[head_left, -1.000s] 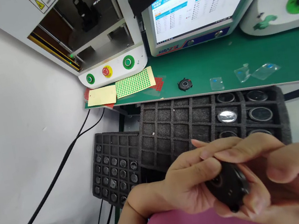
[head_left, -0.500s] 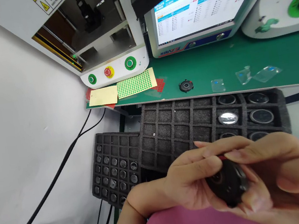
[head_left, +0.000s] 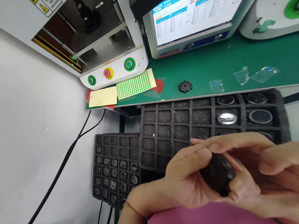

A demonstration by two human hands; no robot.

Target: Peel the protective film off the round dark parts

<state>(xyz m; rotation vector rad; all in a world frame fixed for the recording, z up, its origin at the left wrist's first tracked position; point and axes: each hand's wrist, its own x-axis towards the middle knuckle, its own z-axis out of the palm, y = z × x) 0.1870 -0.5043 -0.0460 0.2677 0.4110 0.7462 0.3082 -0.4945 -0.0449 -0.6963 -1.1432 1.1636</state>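
Observation:
Both my hands close round a black, round watch case [head_left: 217,175], tilted up on its edge in front of my chest. My left hand [head_left: 188,174] grips its left side, with the thumb pressed on the upper edge. From the right, my right hand [head_left: 281,170] curls round the case, its fingertips meeting the left thumb at the top. Part of the case is hidden behind the fingers. Beyond my hands, another black watch case [head_left: 185,86] lies on the green bench with its sensor side up.
Just past my hands is a black foam tray [head_left: 160,130] with round watch parts on its right. A smaller foam tray [head_left: 113,168] holds several parts. The bench [head_left: 201,64] carries sticker sheets [head_left: 135,84], clear film pieces [head_left: 216,86], a press machine [head_left: 114,70] and a monitor [head_left: 192,11].
My hands and the watch case have shifted slightly left. A red bit at the case's upper edge is now out of sight, and my right fingers have moved along the top.

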